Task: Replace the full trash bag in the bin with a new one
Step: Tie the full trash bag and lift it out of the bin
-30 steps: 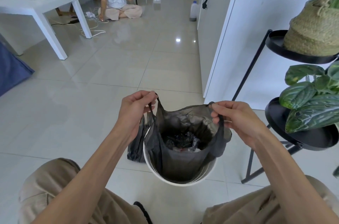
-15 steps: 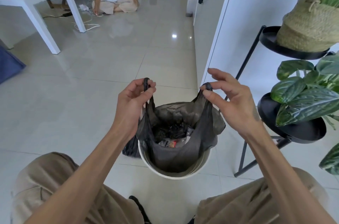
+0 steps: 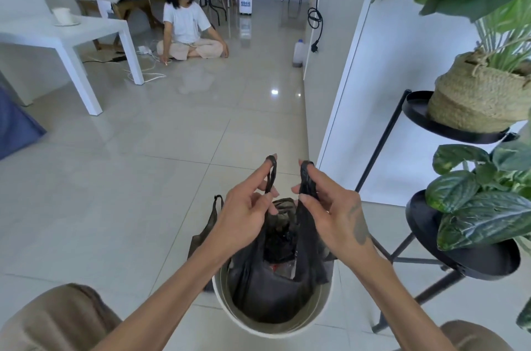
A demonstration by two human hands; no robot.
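Note:
A white round bin [image 3: 319, 312] stands on the tiled floor between my knees. Inside it sits a full black trash bag [image 3: 270, 287] with dark rubbish and a bit of red showing at its mouth. My left hand [image 3: 244, 215] pinches the bag's left handle loop, pulled up over a fingertip. My right hand [image 3: 324, 207] grips the right handle loop the same way. Both loops are raised above the bin and held close together. A second black bag [image 3: 211, 224] hangs outside the bin on its left.
A black metal plant stand [image 3: 431, 258] with leafy plants and a woven basket pot [image 3: 474, 100] is close on the right. A white wall panel [image 3: 373, 92] rises behind the bin. A white table [image 3: 71, 37] and a person sitting on the floor [image 3: 186, 31] are far off.
Both hands have lifted the bag's handles higher and drawn them together over the bin, narrowing the bag's mouth. The camera has tilted up.

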